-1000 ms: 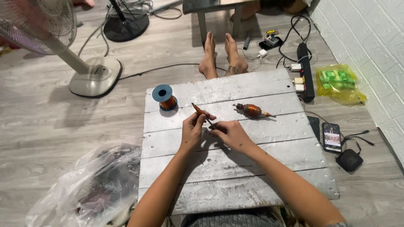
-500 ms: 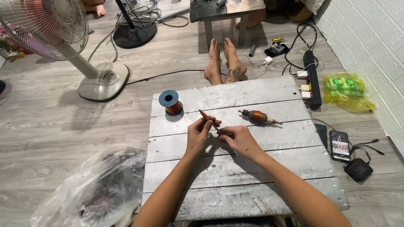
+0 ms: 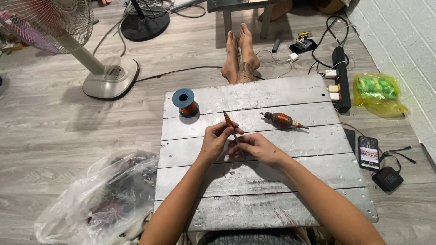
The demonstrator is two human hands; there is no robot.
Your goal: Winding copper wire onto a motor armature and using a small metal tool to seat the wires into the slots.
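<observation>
I sit at a grey plank table (image 3: 272, 190) on a wood floor. My left hand (image 3: 215, 141) pinches a thin copper-wound rod (image 3: 228, 120); my right hand (image 3: 254, 147) closes on its lower end. A wire spool (image 3: 186, 102) and a wound coil (image 3: 282, 120) lie beyond; a fan (image 3: 109, 79) stands left.

A whitewashed grey plank table (image 3: 272, 190) carried a blue-capped spool (image 3: 186, 102) of copper-orange wire and a copper-brown wound rod (image 3: 282, 120); a yellow-green bag (image 3: 379, 93) lay on pale grey wood-grain flooring (image 3: 68, 131).
</observation>
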